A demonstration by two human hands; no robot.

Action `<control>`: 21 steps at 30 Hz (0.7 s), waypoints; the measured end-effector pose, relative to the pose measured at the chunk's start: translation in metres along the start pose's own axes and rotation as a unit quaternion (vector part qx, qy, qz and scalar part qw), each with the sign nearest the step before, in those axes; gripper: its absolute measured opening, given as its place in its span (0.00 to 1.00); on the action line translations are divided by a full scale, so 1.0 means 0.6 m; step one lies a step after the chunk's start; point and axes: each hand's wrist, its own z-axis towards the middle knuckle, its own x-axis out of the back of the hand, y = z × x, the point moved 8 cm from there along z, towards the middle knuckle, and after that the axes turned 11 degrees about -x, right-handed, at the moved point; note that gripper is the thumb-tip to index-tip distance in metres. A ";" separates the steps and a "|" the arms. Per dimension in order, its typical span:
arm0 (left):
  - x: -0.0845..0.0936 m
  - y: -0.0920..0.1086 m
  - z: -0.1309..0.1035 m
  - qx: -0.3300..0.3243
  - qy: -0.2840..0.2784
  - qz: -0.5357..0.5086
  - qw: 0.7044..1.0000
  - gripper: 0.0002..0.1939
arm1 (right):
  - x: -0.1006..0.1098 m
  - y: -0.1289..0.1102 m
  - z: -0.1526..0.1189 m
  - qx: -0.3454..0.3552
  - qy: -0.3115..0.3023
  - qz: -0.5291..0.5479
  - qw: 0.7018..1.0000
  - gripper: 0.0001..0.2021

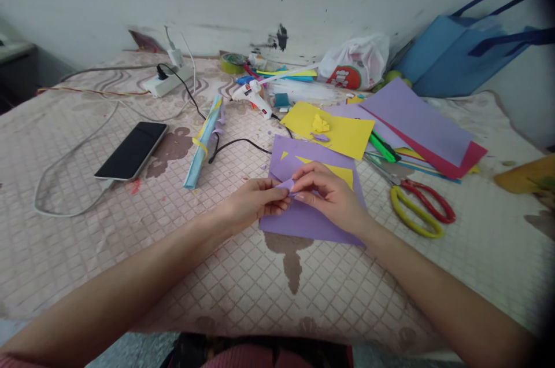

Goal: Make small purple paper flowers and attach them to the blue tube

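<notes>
I'm watching a left hand (pixel 255 199) and right hand (pixel 325 190), fingers pinching a small purple paper piece (pixel 285 184) over a purple sheet (pixel 299 224) on the desk (pixel 217 275); uneven tugging could be creasing or tearing it.

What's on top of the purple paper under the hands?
Yellow paper shows on the purple sheet. Above it, the left hand and right hand pinch a small purple piece. They cover part of the sheet, hiding anything there.
</notes>
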 end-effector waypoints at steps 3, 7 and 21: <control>-0.001 0.002 -0.002 -0.008 -0.002 0.010 1.000 0.06 | 0.001 0.000 0.001 0.000 -0.004 -0.008 1.000 0.02; -0.004 0.002 -0.001 -0.012 -0.001 -0.027 1.000 0.04 | 0.007 0.003 0.000 -0.008 0.031 -0.003 0.999 0.01; 0.012 0.017 0.003 -0.070 0.027 0.159 0.984 0.03 | 0.000 -0.021 -0.010 0.083 0.024 -0.101 0.991 0.04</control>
